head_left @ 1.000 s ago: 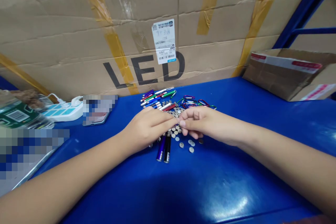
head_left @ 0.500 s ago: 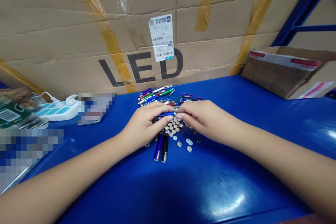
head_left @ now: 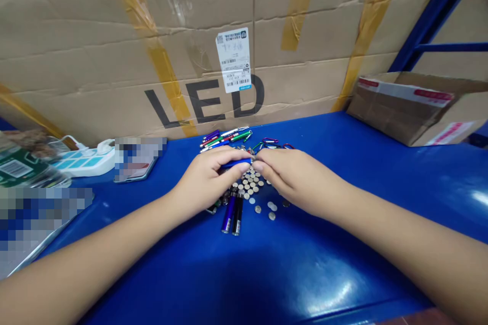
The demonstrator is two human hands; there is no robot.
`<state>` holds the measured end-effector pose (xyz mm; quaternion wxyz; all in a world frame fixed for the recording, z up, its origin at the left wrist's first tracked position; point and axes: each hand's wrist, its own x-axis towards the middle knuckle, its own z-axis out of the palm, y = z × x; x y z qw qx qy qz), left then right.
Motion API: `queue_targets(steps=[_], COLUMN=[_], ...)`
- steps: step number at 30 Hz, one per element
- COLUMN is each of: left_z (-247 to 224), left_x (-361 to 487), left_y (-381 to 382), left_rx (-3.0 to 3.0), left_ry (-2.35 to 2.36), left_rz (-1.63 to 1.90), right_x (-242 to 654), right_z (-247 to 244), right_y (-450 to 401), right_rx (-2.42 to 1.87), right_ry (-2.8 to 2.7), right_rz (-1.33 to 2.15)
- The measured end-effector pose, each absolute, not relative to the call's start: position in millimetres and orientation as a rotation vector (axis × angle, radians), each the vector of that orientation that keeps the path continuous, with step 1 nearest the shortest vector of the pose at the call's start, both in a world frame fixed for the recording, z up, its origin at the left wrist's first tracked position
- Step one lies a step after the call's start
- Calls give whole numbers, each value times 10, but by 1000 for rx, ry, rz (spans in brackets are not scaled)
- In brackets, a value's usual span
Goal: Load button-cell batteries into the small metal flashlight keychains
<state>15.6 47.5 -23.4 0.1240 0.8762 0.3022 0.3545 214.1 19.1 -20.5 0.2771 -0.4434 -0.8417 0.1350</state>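
Observation:
My left hand [head_left: 208,175] is closed on a blue metal tube [head_left: 239,163], whose end points right. At that end the fingertips of my right hand [head_left: 293,177] are pinched together; what they hold, if anything, is too small to tell. Below and between the hands lie several button cells [head_left: 251,183]. A purple tube [head_left: 229,216] and a black tube [head_left: 238,216] lie side by side nearer me. Behind my hands is a pile of coloured metal tubes [head_left: 221,138], with carabiner clips [head_left: 270,140] to its right.
A large cardboard box [head_left: 305,76] marked LED stands behind the blue table [head_left: 267,274]. An open carton [head_left: 400,111] sits at the right. On the left are a power strip [head_left: 86,162], a phone-like flat object [head_left: 139,162] and a green-labelled bag [head_left: 19,167].
The view has shifted slightly. Both hands stay together at the blue tube's end, and my right fingertips have moved slightly closer over it.

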Motion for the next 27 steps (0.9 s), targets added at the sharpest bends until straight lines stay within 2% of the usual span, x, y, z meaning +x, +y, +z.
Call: queue_targets(steps=[2,4,8,10,13,18,22,25,27], left_z=[-251,-265,-287,-296,-299,-268,-248,-250,-264], left_x=[159,153,151,158,164,150,149,158,157], left_y=[501,512,493,475,452,416,416,460,498], left_rx=[2427,2382,2424,2463,2531,2706,2854,2843,2767], left_ry=[910,892,832,799,767,726,677,735,873], left_rz=[962,894,874,896,960,1144,1242,1230,1190], right_x=[2192,2242,2304,2302,2259,2128,2090,2203,2336], right_z=[-190,-180,-194,-218,-255,-260,-210,-189,-210], right_y=[212,234,272,281,273,209,201,314,443], right_rx=[-1221,-1204,-1073,-1047,-1010,-1092,-1119,-1177,-1235], right_ry=[-2395,-2500,-2605,-2595,-2501,-2028,-1890,-2073,-2208], right_rz=[42,-96,-238,-200,128,1075,1249,990,413])
